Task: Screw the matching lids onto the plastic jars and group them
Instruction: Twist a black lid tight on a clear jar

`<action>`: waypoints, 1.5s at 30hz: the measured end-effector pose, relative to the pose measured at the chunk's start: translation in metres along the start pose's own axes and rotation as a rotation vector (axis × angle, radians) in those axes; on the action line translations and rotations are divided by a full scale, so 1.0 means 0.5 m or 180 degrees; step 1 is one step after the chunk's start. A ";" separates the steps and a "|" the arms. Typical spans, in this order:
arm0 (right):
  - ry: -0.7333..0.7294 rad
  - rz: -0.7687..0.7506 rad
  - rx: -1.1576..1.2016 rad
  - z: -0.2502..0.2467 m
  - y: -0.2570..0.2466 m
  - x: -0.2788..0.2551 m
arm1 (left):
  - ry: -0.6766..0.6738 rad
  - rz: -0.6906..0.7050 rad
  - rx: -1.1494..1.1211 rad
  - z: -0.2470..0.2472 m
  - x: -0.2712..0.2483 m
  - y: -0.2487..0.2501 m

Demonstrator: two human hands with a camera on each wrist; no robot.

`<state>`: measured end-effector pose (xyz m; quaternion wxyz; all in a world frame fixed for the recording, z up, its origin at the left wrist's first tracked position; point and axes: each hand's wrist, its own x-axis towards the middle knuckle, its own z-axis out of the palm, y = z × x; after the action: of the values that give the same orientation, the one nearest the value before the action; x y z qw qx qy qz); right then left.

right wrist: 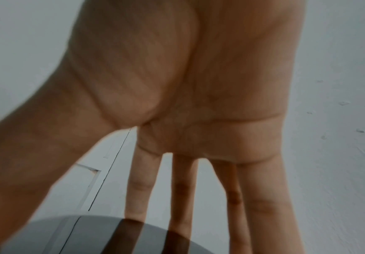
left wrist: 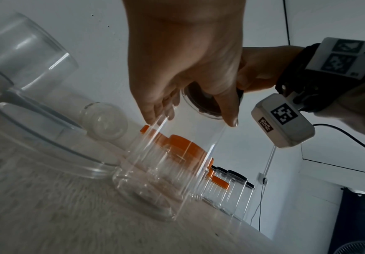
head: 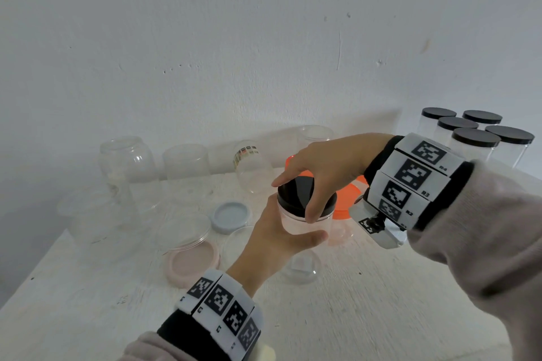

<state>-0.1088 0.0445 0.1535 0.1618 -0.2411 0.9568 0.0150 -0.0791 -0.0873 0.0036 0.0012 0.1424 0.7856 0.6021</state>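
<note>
Centrally, a clear, smooth plastic jar (head: 305, 221) stands on the rough white counter (head: 366, 316). The left hand (head: 272, 239) wraps around its round wall, while the right hand (head: 325, 168) grips the glossy black lid (head: 302, 195) on top with thumb and fingertips. Just behind sits an orange lid (head: 346, 199). Five black-lidded jars (head: 475, 138) cluster far right; open clear jars (head: 187, 164) and pastel lids (head: 230, 215) lie left.
</note>
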 end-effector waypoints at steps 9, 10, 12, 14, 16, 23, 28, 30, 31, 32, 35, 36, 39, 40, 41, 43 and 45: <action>0.0286 -0.0122 0.0094 0.033 -0.002 -0.008 | 0.0037 0.0011 0.0050 0.000 -0.008 0.007; 0.0318 -0.0097 0.0072 0.036 -0.004 -0.008 | 0.0027 0.0004 0.0061 0.000 -0.008 0.007; 0.0281 -0.0008 0.0037 0.036 -0.003 -0.007 | -0.0005 -0.0006 0.0101 -0.002 -0.008 0.009; 0.0161 0.0121 -0.0007 0.031 -0.004 -0.009 | -0.0042 0.0017 0.0157 -0.006 -0.007 0.011; 0.0116 0.0193 -0.0014 0.025 -0.004 -0.011 | -0.0059 0.0039 0.0236 -0.010 -0.007 0.012; -0.0034 -0.0134 0.0113 0.013 0.007 -0.012 | -0.0193 -0.0053 0.0273 -0.019 -0.006 0.014; -0.0268 -0.0366 0.0090 0.000 0.018 -0.006 | -0.0292 -0.0068 0.0288 -0.019 -0.002 0.015; -0.0261 -0.0369 0.0098 -0.002 0.019 -0.005 | -0.0287 -0.0071 0.0240 -0.018 -0.002 0.014; -0.0264 -0.0365 0.0107 -0.002 0.019 -0.006 | -0.0283 -0.0064 0.0221 -0.018 -0.003 0.015; -0.0272 -0.0356 0.0122 -0.003 0.018 -0.008 | -0.0278 -0.0061 0.0213 -0.017 -0.003 0.015; -0.0258 -0.0305 0.0084 -0.005 0.010 -0.016 | -0.0241 -0.0087 0.0211 -0.016 -0.003 0.015; -0.0220 -0.0292 0.0042 -0.005 0.007 -0.018 | -0.0234 -0.0097 0.0208 -0.016 -0.002 0.015; -0.0086 -0.0230 -0.0030 -0.002 0.002 -0.016 | -0.0235 -0.0089 0.0185 -0.014 -0.001 0.011; -0.0040 -0.0178 -0.0045 0.001 0.002 -0.015 | -0.0218 -0.0077 0.0207 -0.012 0.000 0.010; 0.0017 -0.0113 -0.0049 0.005 0.002 -0.012 | -0.0187 -0.0061 0.0239 -0.011 -0.001 0.009; 0.0157 0.0010 -0.0010 0.016 0.002 -0.009 | -0.0117 -0.0024 0.0296 -0.007 -0.003 0.007; 0.0284 0.0111 0.0033 0.025 0.001 -0.007 | -0.0074 -0.0009 0.0305 -0.006 -0.005 0.008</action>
<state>-0.1023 0.0477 0.1429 0.1200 -0.2240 0.9672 0.0020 -0.0762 -0.0897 0.0078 0.0043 0.1483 0.8137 0.5621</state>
